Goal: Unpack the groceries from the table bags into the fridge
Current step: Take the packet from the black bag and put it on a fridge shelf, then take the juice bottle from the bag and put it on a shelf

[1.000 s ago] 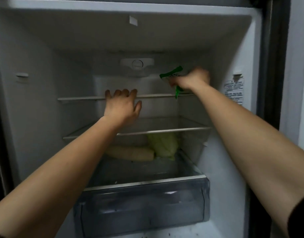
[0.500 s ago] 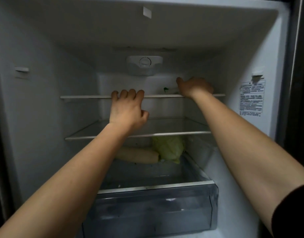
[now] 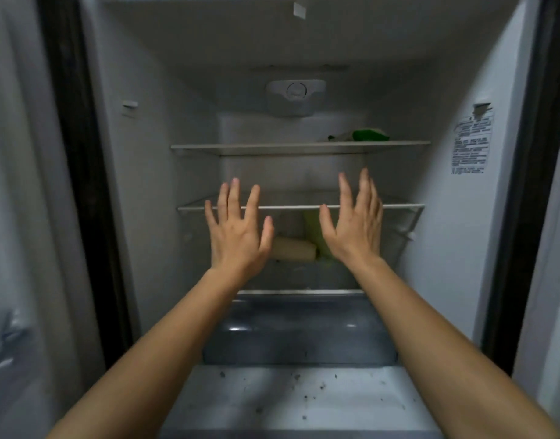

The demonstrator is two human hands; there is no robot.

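With the green packet lying on the top shelf at about 1 o'clock, both the left hand and right hand are spread and empty, so I'd guess it's back to the bags next.

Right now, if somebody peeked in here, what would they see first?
Two bare hands, the left hand and the right hand, spread open and empty in front of the middle glass shelf. A green and white packet lies on the top white shelf, and a pale long radish sits below.
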